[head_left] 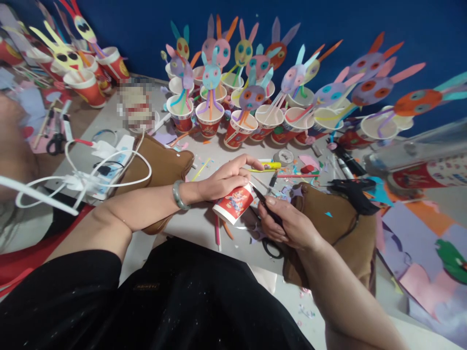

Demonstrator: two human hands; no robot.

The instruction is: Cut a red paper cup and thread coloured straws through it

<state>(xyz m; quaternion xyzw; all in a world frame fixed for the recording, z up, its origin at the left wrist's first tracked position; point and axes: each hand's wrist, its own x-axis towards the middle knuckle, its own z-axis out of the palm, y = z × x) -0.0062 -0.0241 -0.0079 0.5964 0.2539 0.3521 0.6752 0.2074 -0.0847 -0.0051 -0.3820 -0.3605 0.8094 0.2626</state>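
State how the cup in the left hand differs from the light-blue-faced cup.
The held cup is tilted; the blue-faced cup stands upright. The left hand holds the held cup; no hand touches the blue-faced cup. A paper face rises above the blue-faced cup; none shows on the held cup. Both are red and white.

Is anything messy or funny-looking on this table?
Yes, it's messy! Paper scraps lie scattered over the table, not gathered in one pile. On the left, white cables loop about in a tangle. The red cup is tilted, but the left hand holds it that way, so that's not odd.
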